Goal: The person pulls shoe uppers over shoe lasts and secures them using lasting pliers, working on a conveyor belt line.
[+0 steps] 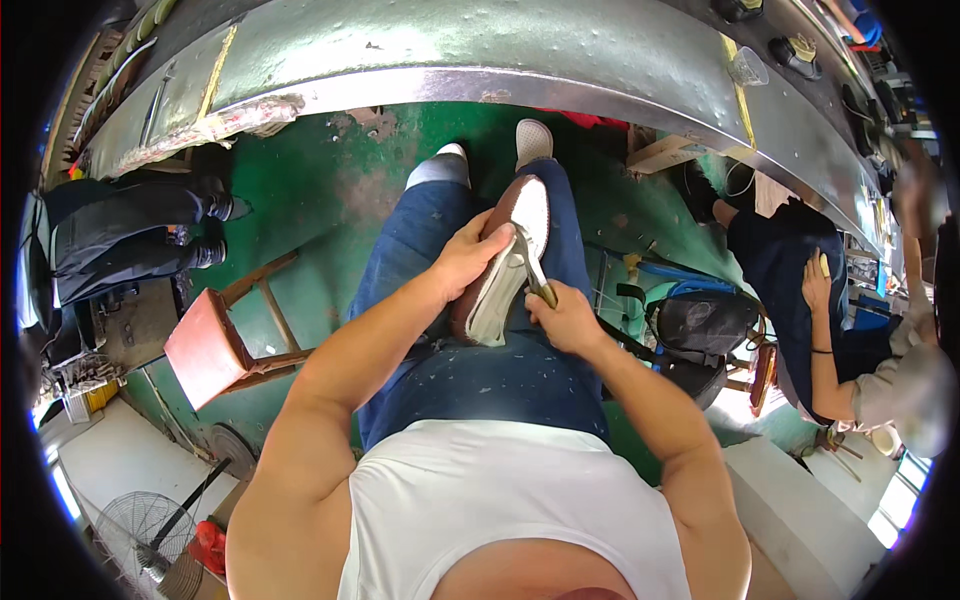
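The brown shoe point(495, 280) is over the lap, between the two hands, its pale face turned up and its long axis running away from the body: the toe end points out and a little to the right, the heel end sits near the waist. The left hand point(468, 256) is clasped round the brown left side, about midway along, its thumb laid over the edge onto the top. The right hand point(567, 320) is closed on the handle of a metal tool point(535, 268), whose exact kind I cannot tell. The relation that seems to matter most is the tool's slant across the shoe: it leans up and left from the right hand, and its far end reaches the middle of the shoe near the left thumb. So the left hand is the nearer one, touching the shoe, while the right sits just beside the lower right edge, apparently meeting it only through the tool. Beneath are blue jeans point(405, 255); ahead, beyond the feet, runs a metal bench point(400, 50). A red-seated stool point(208, 345) stands to the left, and a co-worker point(885, 395) sits well apart on the right.
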`<state>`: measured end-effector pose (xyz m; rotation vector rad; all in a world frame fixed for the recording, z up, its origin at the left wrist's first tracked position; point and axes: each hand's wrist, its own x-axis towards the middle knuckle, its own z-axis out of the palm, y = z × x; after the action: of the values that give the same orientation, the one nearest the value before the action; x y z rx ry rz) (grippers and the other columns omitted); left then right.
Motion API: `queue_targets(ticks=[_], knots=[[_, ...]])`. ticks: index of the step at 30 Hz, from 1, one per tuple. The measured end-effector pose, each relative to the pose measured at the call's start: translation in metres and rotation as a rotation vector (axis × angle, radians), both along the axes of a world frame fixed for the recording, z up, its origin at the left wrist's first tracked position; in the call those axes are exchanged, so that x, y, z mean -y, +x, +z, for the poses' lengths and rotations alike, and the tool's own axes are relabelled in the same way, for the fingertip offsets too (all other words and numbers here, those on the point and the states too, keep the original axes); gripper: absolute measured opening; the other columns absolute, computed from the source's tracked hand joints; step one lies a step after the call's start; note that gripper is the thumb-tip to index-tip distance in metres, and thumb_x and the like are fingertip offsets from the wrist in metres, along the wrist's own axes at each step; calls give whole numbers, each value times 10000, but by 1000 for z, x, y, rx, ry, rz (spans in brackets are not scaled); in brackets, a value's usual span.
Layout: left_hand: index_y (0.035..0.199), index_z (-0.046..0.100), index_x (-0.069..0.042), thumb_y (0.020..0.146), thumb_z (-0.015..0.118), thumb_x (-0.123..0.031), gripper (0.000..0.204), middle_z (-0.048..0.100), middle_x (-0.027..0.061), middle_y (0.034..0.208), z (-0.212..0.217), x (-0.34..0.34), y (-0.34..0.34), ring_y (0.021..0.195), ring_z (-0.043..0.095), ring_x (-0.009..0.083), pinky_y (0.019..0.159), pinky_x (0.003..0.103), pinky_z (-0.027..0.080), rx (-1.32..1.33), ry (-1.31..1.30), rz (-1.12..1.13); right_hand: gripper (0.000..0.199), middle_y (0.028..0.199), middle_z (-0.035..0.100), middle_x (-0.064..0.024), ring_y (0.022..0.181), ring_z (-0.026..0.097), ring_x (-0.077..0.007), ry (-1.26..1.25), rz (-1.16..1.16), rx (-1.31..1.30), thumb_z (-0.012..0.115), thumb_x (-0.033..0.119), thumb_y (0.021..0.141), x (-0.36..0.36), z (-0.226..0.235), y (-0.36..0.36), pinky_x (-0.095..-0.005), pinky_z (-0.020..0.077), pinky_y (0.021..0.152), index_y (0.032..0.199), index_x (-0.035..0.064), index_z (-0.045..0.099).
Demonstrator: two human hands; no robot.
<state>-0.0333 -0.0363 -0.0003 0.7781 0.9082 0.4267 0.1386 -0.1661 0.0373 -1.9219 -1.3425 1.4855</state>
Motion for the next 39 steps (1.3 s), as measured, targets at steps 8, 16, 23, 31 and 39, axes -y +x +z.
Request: queue_targets(ticks=[8,16,23,31,39], knots=[[1444,461,-21,938,717,-270,620,638,99,1248,10,-6,16,1108,618,177,966,343,506,-91,-72,-45,355,900,644,-56,697,587,-133,-450,-272,-1093,633,255,983,7,-31,51,-189,441,520,1184,-35,597],[1371,497,9,868,732,-201,594,651,134,1177,17,-14,30,1003,661,212,876,356,535,-304,-4,-120,420,999,690,-106,830,699,-207,-382,-35,-647,561,314,1016,-17,20,108,-297,570,550,1242,-40,549],[1336,501,26,860,736,-194,575,647,152,1183,28,-11,34,1014,659,223,896,372,532,-487,122,-294,392,745,662,-111,645,642,-184,10,153,47,502,340,1016,-49,29,64,-355,505,665,887,-15,610],[1269,533,-72,901,736,-220,446,687,90,1097,30,-37,26,952,693,190,833,379,572,-199,-201,-384,256,800,685,-121,674,678,-193,-269,271,-66,628,230,943,0,62,69,-348,533,621,961,-24,603],[1344,480,-81,909,734,-254,533,660,84,1157,25,-30,28,1004,660,177,811,384,570,-219,-206,-370,341,964,669,-243,885,666,-418,177,570,500,646,205,930,-8,71,29,-479,526,779,1148,-41,553]])
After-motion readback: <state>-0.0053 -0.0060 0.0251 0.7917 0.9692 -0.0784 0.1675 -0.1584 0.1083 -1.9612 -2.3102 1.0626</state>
